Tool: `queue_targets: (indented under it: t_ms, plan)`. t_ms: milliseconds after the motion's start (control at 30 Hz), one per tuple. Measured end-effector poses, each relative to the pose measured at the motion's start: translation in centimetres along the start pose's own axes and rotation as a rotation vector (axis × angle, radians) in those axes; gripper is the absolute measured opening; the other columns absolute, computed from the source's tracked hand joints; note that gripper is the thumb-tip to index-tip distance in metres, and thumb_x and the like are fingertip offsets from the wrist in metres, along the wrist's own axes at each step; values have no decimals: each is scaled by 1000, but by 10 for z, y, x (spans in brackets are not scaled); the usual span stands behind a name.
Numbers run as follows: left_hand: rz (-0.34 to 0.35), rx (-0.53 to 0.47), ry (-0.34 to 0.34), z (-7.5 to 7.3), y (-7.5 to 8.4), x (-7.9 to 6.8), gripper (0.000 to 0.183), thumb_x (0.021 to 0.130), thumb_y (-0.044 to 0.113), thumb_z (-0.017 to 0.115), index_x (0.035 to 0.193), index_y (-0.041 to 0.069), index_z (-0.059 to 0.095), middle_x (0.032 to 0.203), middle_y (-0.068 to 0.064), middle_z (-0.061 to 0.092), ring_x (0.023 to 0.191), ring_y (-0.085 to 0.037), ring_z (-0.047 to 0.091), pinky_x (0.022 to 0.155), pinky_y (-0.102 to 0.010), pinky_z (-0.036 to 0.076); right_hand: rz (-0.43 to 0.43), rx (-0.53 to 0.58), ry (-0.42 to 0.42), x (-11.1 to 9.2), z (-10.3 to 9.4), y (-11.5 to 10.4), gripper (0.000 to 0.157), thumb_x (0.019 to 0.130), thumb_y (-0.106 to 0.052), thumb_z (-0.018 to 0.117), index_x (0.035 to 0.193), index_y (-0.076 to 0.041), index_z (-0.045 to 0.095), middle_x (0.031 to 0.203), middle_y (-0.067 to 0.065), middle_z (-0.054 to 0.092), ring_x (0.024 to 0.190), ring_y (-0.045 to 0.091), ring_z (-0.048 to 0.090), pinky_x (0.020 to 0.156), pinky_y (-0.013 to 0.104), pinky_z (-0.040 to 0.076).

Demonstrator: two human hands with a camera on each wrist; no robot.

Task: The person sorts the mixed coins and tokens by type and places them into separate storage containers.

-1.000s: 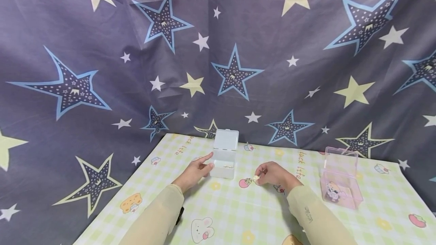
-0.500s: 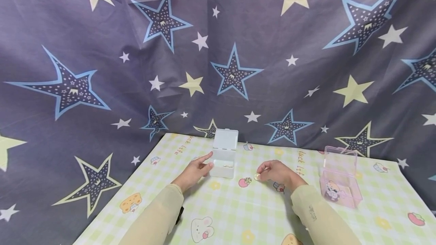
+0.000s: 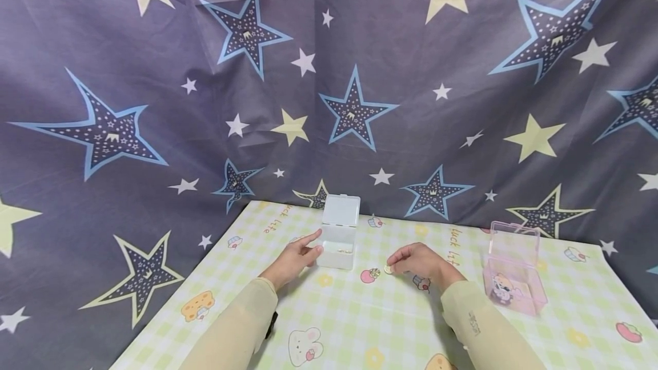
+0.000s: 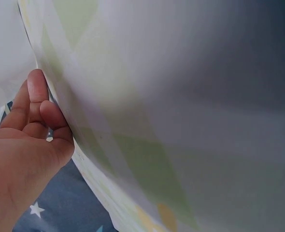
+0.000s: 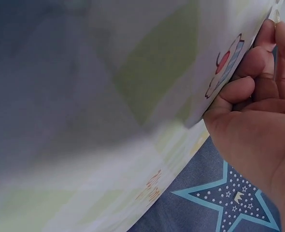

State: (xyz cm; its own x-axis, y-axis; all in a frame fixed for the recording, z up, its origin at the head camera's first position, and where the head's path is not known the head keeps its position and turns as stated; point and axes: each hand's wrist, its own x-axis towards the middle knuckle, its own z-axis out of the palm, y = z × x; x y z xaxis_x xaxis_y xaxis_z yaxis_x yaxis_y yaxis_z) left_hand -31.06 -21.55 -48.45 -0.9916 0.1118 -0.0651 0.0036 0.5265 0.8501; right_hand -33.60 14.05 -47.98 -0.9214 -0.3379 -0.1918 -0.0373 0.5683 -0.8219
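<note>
My left hand (image 3: pixel 294 258) touches the left side of a small white box (image 3: pixel 335 260) with extended fingers; its lid (image 3: pixel 341 210) stands raised at the back. A few small pale-gold pieces (image 3: pixel 344 251) show inside the box. My right hand (image 3: pixel 418 261) pinches a small round gold coin (image 3: pixel 388 270) between thumb and fingertips, low over the tablecloth. Just left of it, another small gold piece (image 3: pixel 376 272) lies beside a printed strawberry. In the right wrist view, the curled fingers (image 5: pixel 253 60) are close to the cloth, and only a sliver of the coin (image 5: pixel 277 13) shows.
A clear pink box (image 3: pixel 516 292) with a cartoon print stands on the right, its lid up. A green-and-white checked cloth (image 3: pixel 349 324) with printed figures covers the table. Behind the table hangs a dark star-patterned curtain (image 3: pixel 288 164).
My right hand has shifted slightly right and its fingers have tilted the coin, which now shows more of its edge. The left hand and both boxes stay put.
</note>
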Motion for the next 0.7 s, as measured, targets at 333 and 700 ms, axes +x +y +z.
queue_targets:
  t_ms: [333,700]
  plan:
    - [0,-1,-3,0,0,-1,59,109,40,63,165,31,44,103,-7,76,92,-20,69,81,-32,48,-10,37,-5,-3,-1,-2,21,93,-16,79,111,-6,82,108,4,81,97,14,66,95,33,50]
    - [-13,-2,-5,0,0,0,59,109,40,63,164,32,45,113,-7,77,95,-19,71,83,-33,49,-103,146,68,6,4,-30,27,101,-23,73,121,-7,79,128,9,78,115,18,69,108,44,51]
